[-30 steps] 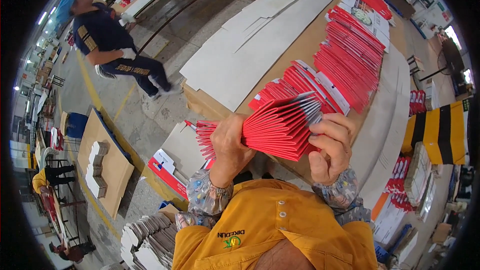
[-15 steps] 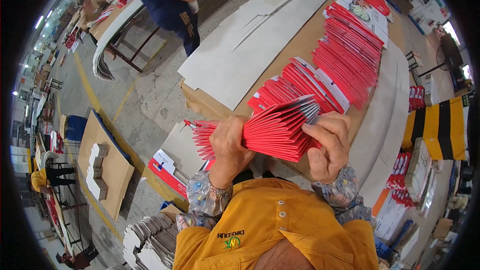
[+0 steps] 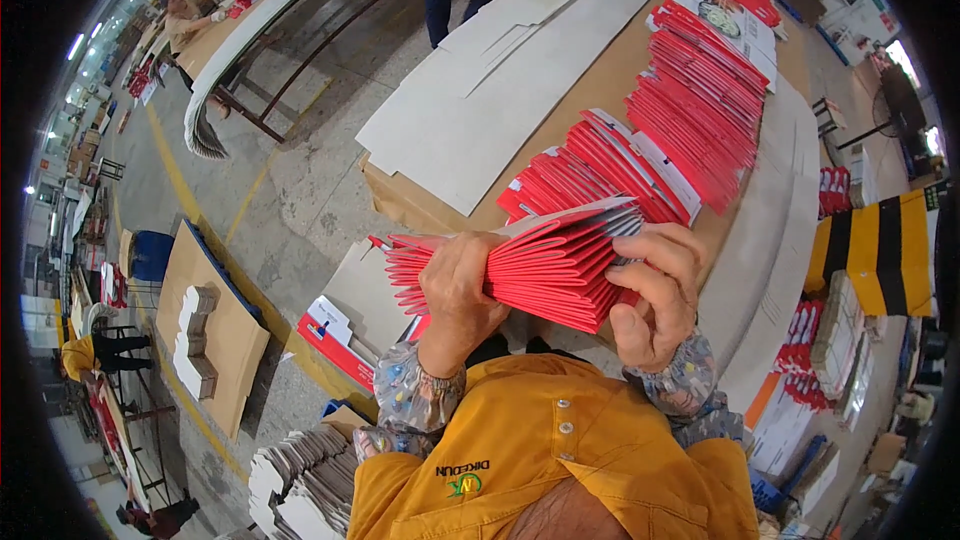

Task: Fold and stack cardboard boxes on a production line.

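The stack of red folded cards point(image 3: 540, 265) is held in front of the chest, at the near edge of the long brown table point(image 3: 600, 100), and is fanned out so that the folded edges spread towards the left. It is gripped from both ends: the left hand point(image 3: 460, 290) is closed over the stack's left half with the fingers curled across the top, and the right hand point(image 3: 655, 290) is clamped on the stack's right end, the thumb underneath (the fingertips are pressed against the white edges there). On the table, just beyond the stack, rows of red cards point(image 3: 690, 110) are laid overlapping towards the far end. Beside those rows, on the table's left part, large white sheets point(image 3: 500, 90) are spread. Below the stack, the yellow jacket point(image 3: 560, 460) and patterned sleeve covers point(image 3: 415, 395) are seen. Left of the table, on the floor, a brown cardboard sheet point(image 3: 215, 330) is lying.
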Action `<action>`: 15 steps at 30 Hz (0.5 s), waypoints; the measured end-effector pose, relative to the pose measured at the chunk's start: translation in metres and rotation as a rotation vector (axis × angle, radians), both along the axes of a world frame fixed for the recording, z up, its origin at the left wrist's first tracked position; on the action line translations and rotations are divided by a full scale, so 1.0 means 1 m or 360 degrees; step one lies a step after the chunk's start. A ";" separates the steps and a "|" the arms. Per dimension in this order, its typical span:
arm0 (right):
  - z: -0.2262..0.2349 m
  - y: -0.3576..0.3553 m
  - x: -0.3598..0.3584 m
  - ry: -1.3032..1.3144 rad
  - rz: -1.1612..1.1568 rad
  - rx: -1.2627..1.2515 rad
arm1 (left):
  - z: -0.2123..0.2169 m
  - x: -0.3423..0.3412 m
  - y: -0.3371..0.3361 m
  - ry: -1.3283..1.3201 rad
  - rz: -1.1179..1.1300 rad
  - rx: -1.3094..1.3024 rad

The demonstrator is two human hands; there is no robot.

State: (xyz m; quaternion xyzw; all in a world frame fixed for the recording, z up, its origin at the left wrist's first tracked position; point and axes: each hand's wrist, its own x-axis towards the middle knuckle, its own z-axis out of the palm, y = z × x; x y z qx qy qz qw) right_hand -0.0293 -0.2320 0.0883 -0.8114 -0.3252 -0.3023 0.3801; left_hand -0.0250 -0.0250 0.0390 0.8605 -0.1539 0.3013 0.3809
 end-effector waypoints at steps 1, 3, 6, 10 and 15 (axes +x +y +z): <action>0.001 0.000 0.000 0.0002 -0.0004 0.0000 | -0.001 0.000 0.000 0.0002 -0.0004 0.0000; 0.003 0.000 -0.001 -0.0013 -0.0016 -0.0039 | -0.002 0.000 0.001 -0.0002 -0.0008 -0.0011; -0.001 0.000 -0.001 -0.0018 0.0034 0.0030 | -0.001 -0.003 0.003 0.0045 -0.0011 0.0019; -0.005 0.002 -0.002 0.0037 0.0119 0.0119 | -0.003 -0.003 0.004 0.0043 -0.0008 0.0061; -0.007 0.005 -0.003 0.0224 0.0088 0.0245 | -0.004 -0.006 0.006 0.0032 -0.0030 0.0114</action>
